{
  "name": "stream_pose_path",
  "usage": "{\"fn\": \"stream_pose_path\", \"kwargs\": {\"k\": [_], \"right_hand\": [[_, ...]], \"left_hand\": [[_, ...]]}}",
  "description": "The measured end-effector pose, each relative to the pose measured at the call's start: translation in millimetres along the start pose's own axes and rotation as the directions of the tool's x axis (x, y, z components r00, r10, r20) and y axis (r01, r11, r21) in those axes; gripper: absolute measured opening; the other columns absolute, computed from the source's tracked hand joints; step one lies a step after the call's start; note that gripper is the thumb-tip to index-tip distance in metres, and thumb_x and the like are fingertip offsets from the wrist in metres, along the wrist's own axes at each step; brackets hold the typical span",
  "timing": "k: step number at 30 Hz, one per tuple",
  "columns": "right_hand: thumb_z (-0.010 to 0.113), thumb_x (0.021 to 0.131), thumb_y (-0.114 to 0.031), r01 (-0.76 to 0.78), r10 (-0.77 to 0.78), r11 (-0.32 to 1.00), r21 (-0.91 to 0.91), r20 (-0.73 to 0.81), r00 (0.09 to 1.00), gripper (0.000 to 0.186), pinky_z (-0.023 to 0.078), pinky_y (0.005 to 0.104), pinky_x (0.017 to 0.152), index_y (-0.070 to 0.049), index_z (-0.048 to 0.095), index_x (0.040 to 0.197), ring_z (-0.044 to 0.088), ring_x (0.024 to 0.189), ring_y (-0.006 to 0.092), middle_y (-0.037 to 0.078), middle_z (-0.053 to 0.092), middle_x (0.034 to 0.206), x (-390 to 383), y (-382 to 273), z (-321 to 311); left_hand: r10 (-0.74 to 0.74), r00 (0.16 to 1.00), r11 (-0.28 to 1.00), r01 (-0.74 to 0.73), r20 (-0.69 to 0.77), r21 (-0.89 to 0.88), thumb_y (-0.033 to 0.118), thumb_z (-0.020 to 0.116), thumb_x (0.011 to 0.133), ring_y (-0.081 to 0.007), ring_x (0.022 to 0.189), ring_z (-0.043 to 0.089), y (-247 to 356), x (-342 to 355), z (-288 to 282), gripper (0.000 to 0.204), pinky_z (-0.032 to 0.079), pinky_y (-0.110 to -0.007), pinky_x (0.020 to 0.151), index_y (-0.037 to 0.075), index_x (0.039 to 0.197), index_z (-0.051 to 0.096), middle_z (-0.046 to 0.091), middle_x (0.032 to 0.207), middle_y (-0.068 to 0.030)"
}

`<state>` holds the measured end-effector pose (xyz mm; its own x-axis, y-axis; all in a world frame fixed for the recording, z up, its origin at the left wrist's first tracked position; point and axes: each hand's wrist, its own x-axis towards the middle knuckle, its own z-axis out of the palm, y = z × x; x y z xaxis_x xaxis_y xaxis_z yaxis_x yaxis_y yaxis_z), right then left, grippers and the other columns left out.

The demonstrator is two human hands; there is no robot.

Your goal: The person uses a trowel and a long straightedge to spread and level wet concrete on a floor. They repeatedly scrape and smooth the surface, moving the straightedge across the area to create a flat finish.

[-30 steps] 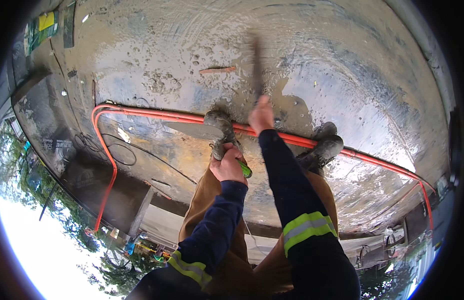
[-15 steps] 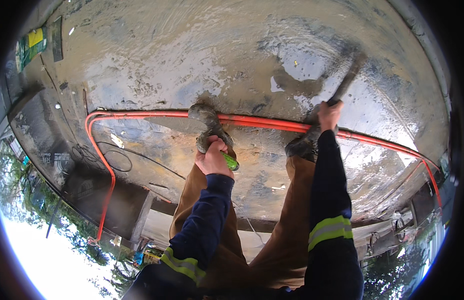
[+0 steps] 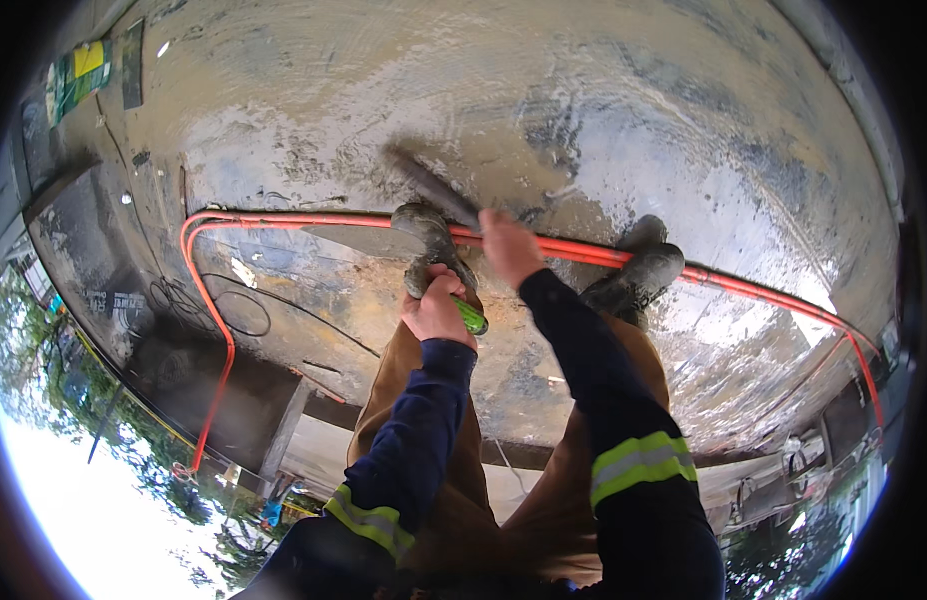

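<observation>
My left hand [image 3: 438,305] is closed around a green-handled tool [image 3: 472,316] above my left boot [image 3: 423,235]. The handle's end shows below the fist; I cannot make out the tool's other end. A grey pointed shape [image 3: 355,240] lies beside that boot. My right hand [image 3: 509,248], slightly blurred, reaches across toward the left hand and grips one end of a dark, narrow, bar-shaped tool [image 3: 433,185]. That tool slants up and left over the wet, mud-grey surface [image 3: 313,140], its far end smeared by motion. My right boot [image 3: 643,275] stands to the right.
Two orange-red pipes or hoses [image 3: 283,219] run across past my boots and bend toward me at both sides. A thin black cable [image 3: 283,312] lies looped at the left near a dark panel [image 3: 213,400]. A green and yellow item [image 3: 81,72] lies far left.
My right hand has swung left with the bar-shaped tool, from the far right to near my left hand. My right boot now shows over the pipes. The left hand keeps its grip, nearly still.
</observation>
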<state>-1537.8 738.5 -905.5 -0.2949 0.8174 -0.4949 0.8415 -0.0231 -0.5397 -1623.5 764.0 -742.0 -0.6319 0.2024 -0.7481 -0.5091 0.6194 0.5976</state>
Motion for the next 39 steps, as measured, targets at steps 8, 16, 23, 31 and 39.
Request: {"fn": "stream_pose_path", "kwargs": {"k": [8,16,23,31,39], "right_hand": [[0.063,0.071,-0.018,-0.601,0.656,0.753,0.269,-0.384,0.650,0.046,0.046,0.0493,0.067,0.000,0.035,0.103,0.057,0.075,0.0447,0.026,0.058,0.078,70.3,169.8,-139.3],[0.032,0.090,-0.022,-0.270,0.299,0.895,0.354,-0.027,0.954,0.030,0.045,0.0479,0.077,-0.001,0.041,0.110,0.055,0.092,0.0419,0.027,0.054,0.096,146.1,-30.0,20.8],[0.044,0.080,-0.008,0.081,-0.046,0.972,0.221,-0.163,0.986,0.025,0.045,0.0515,0.069,-0.003,0.044,0.105,0.057,0.078,0.0440,0.025,0.055,0.092,115.0,-43.8,-35.7],[0.063,0.070,-0.030,-0.650,0.655,0.736,0.190,-0.446,0.610,0.055,0.045,0.0467,0.075,0.003,0.041,0.107,0.059,0.086,0.0405,0.025,0.060,0.090,178.5,151.9,-145.9],[0.036,0.089,-0.015,-0.138,0.138,0.990,-0.008,0.044,0.989,0.028,0.047,0.0492,0.074,-0.005,0.036,0.115,0.058,0.085,0.0415,0.028,0.055,0.094,273.7,-105.5,-0.6]], "left_hand": [[-0.092,0.996,0.995,0.092,-0.001,-0.037,-0.004,0.050,0.067,-0.0152,0.058,0.050,20.8,10.4,-8.3,0.017,0.041,-0.027,0.054,0.001,0.082,0.054,0.055,0.071,-0.0065],[-0.078,0.992,0.987,0.063,-0.096,-0.148,-0.007,0.050,0.065,-0.0132,0.055,0.048,51.3,31.0,-6.1,0.013,0.039,-0.025,0.052,0.001,0.074,0.055,0.053,0.065,-0.0055],[-0.112,0.990,0.978,0.094,-0.086,-0.187,-0.006,0.049,0.065,-0.0131,0.055,0.047,64.2,38.0,-2.4,0.013,0.038,-0.024,0.052,0.001,0.074,0.055,0.052,0.065,-0.0048],[-0.197,0.976,0.953,0.169,-0.090,-0.251,-0.005,0.051,0.065,-0.0156,0.058,0.049,99.5,54.3,7.1,0.014,0.040,-0.027,0.054,0.001,0.077,0.054,0.053,0.068,-0.0064],[-0.203,0.964,0.941,0.144,-0.170,-0.305,-0.005,0.050,0.065,-0.0156,0.058,0.049,131.3,84.9,14.4,0.014,0.039,-0.026,0.054,0.001,0.078,0.054,0.053,0.069,-0.0067]]}}
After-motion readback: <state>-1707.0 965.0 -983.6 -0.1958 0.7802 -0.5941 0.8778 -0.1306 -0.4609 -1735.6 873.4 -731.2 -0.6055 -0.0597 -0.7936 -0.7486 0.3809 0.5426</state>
